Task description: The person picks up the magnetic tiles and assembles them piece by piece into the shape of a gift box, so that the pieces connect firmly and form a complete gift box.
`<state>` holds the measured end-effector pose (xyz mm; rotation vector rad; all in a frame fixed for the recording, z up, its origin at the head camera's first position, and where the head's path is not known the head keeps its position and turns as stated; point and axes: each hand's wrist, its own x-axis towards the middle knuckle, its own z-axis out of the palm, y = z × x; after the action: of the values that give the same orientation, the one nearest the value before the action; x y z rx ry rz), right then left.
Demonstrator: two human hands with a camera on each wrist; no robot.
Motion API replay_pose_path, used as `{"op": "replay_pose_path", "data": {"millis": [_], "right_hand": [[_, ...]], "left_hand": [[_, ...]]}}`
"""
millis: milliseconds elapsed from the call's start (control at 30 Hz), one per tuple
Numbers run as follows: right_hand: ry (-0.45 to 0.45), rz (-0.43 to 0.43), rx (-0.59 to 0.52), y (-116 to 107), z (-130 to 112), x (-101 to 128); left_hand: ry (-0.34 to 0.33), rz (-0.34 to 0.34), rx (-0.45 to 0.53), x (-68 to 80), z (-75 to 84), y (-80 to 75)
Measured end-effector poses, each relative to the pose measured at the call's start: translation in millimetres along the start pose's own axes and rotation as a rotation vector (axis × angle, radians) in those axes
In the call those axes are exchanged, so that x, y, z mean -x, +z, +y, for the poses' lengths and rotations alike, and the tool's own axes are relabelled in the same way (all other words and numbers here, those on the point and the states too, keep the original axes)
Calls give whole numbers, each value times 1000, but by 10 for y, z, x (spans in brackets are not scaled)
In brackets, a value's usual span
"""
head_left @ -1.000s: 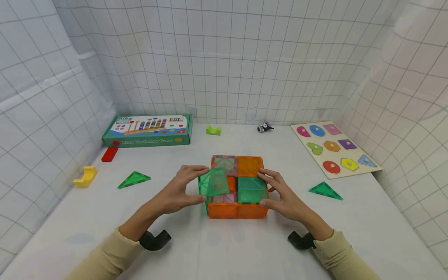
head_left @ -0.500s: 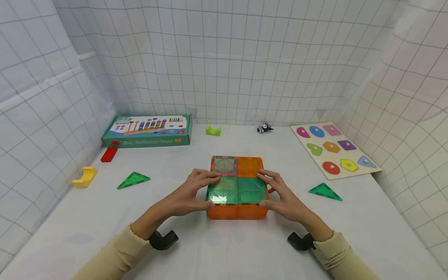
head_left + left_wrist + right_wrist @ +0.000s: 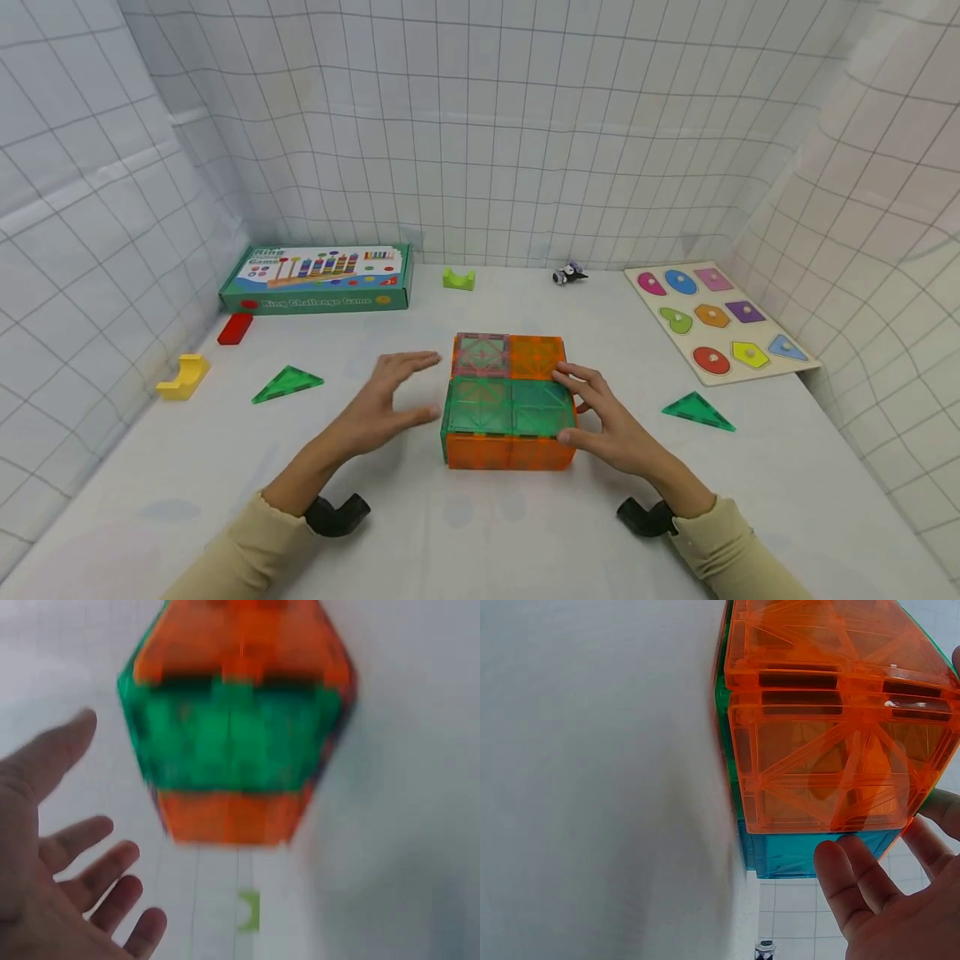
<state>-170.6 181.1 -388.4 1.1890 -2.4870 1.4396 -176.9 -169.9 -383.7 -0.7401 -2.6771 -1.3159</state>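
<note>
In the middle of the table stands a low box of translucent magnetic tiles (image 3: 510,450), orange at the front. Its top shows two green tiles (image 3: 481,407) in front, with a pinkish tile (image 3: 482,356) and an orange tile (image 3: 536,357) behind. My left hand (image 3: 371,408) is held apart from the box on its left, fingers and thumb spread with nothing between them. At the right side my right hand (image 3: 611,425) holds the box, thumb by the front corner and fingers along the side. The right wrist view shows fingertips (image 3: 832,862) against a blue tile (image 3: 787,855).
Green triangle tiles lie to the left (image 3: 288,383) and right (image 3: 698,410). A ring game box (image 3: 318,287), red block (image 3: 236,328), yellow piece (image 3: 184,377), lime piece (image 3: 458,280), small dark toy (image 3: 570,273) and shape puzzle board (image 3: 716,321) stand around the sides and back.
The green tile in my left hand was tilted over the box, then came to lie flat on top at front left. My left hand has let go and drawn left. The right hand stays put.
</note>
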Motion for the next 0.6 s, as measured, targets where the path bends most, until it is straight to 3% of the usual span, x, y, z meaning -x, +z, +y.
{"op": "replay_pose_path", "data": {"millis": [67, 167, 300, 433, 600], "right_hand": [[1, 1, -1, -2, -4, -1], [7, 1, -4, -5, -8, -2], [8, 0, -2, -7, -6, 0], [0, -1, 1, -5, 3, 3], [-2, 1, -3, 1, 1, -1]], "left_hand": [[-114, 91, -39, 38, -157, -177], [-337, 193, -112, 139, -444, -483], [-568, 231, -229, 308, -811, -829], [-658, 188, -361, 456, -1057, -1023], [-652, 166, -407, 542, -1149, -1083]]}}
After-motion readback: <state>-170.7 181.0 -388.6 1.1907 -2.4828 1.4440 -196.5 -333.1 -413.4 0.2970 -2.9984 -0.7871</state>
